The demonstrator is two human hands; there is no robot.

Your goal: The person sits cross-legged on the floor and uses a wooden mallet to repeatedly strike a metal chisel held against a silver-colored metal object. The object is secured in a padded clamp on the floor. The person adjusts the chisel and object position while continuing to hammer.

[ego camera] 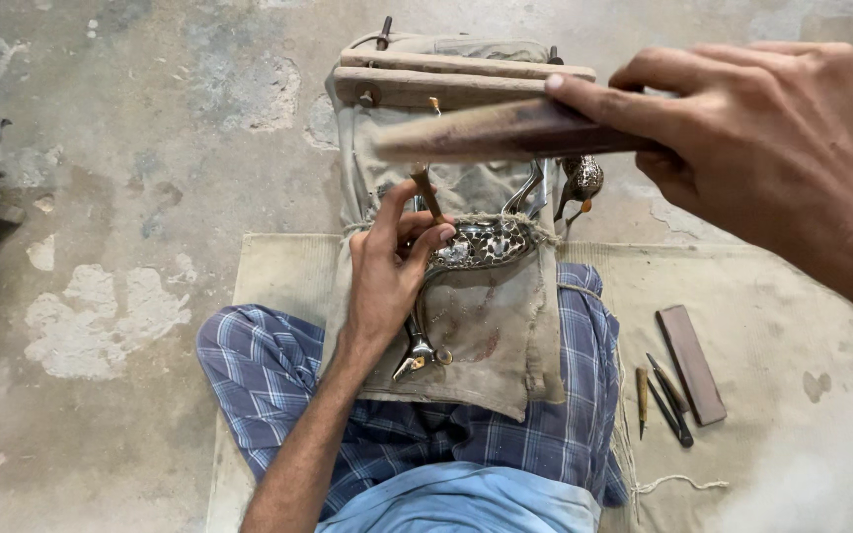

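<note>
two hands work over a stained concrete floor (pixel 130 148) and beige mat (pixel 762 326): left hand (pixel 387 271) pinches a chisel (pixel 427 192) on the silver ornament (pixel 486 244); right hand (pixel 762 138) grips a wooden mallet (pixel 505 133).

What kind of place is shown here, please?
Probably a craft workshop on the floor: the left hand sets a punch on an ornate metal piece; spare tools lie on a mat.

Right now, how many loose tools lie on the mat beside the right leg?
4: a flat brown bar, a wooden-handled tool and two dark tools, side by side. More may be hidden.
</note>
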